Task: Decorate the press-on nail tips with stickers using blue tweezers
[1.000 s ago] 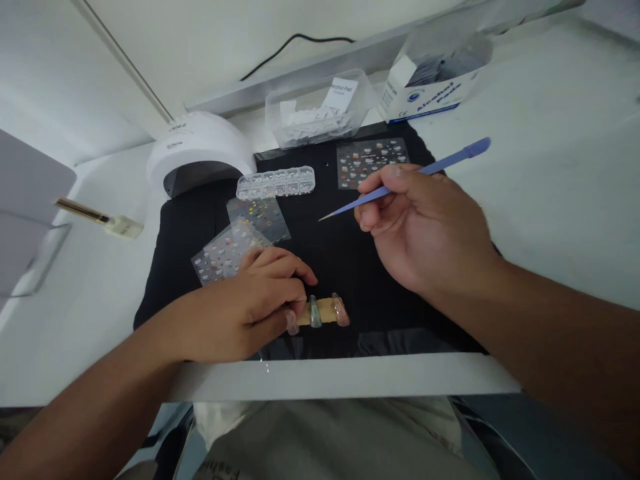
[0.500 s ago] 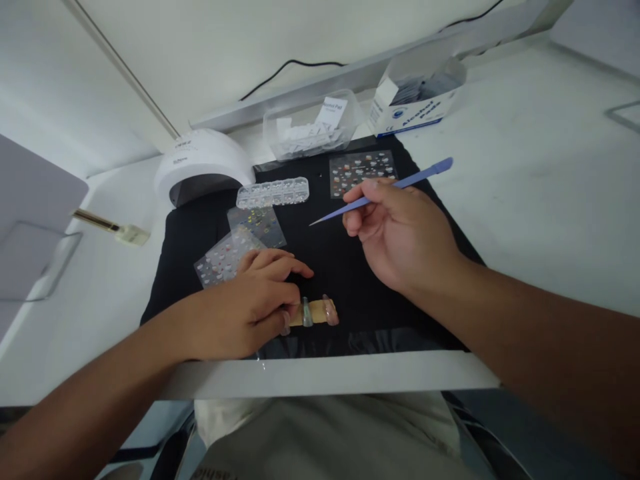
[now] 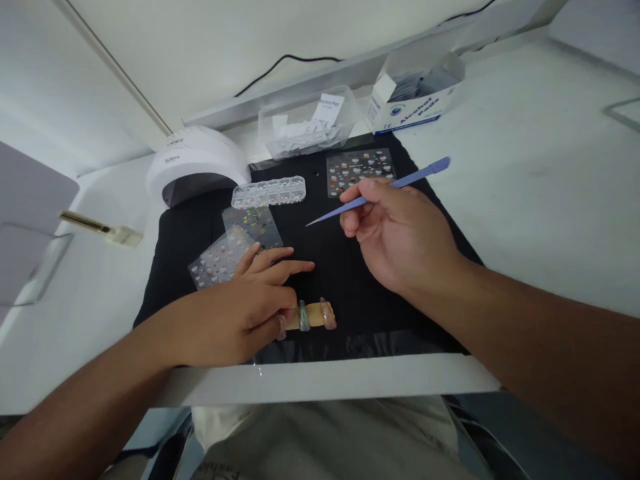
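In my remote view, the right hand (image 3: 405,233), at three o'clock, grasps a slim blue pointed tool (image 3: 420,174), its tip aimed toward eight o'clock over a black mat (image 3: 340,273). At seven o'clock, the left hand (image 3: 250,310) pinches the nine-o'clock end of a tan strip (image 3: 315,312) bearing green and pinkish false nails (image 3: 304,317), at six o'clock.
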Demonstrator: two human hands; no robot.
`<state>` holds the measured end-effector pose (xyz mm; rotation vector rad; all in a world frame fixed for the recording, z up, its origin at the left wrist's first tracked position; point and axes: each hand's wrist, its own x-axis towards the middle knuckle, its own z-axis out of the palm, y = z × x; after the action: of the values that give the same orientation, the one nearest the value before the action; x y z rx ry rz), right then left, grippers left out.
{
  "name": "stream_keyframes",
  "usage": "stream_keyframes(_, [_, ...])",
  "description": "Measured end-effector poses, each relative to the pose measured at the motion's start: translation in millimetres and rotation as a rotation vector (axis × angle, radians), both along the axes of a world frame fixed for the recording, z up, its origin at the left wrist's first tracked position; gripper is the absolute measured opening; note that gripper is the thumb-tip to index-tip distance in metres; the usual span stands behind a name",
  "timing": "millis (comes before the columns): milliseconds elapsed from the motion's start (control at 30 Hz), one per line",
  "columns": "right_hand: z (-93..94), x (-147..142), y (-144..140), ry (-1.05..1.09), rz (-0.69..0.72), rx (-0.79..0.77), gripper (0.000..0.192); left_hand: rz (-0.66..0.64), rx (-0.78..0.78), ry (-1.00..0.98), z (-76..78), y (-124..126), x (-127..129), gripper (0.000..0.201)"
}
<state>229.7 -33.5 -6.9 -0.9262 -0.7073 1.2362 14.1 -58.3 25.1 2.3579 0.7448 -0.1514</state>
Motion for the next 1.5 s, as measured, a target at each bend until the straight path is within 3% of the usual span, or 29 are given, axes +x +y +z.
stream_keyframes(467, [0.4,1.1,3.4,-0.021,0.004,0.016,0.048,0.046,0.027,-0.076,5.9,3.6,-13.6,0.022])
stream_keyframes(600, [0.7,2.2,2.8,-0.059,0.002,0.101,0.043,0.094,0.143,-0.137,13.7,-0.1,-21.0,0.023])
stream_keyframes(800, [-0.2,6.7,-2.9,-0.144,-0.016,0.306,0.031,0.164,0.318,0.090,14.2,-18.5,-12.6,0.052])
stream_keyframes(867, [-0.4,8.6,-5.7,-0.171,-0.012,0.351,0.025,0.147,0.343,0.118,10.0,-23.5,-8.3,0.052])
stream_keyframes(1000, [1.7,11.5,-10.9,-0.206,0.142,0.406,0.015,0.162,0.394,0.085,2.1,-27.9,-4.2,0.030])
stream_keyframes(1167, [4.4,12.4,-13.5,-0.182,0.320,0.364,0.018,0.170,0.418,0.001,-2.5,-28.5,-6.4,0.015])
stream_keyframes(1500, [-1.3,13.8,-10.2,-0.168,0.411,0.305,0.022,0.150,0.507,-0.021,-10.6,-29.2,-7.9,0.024])
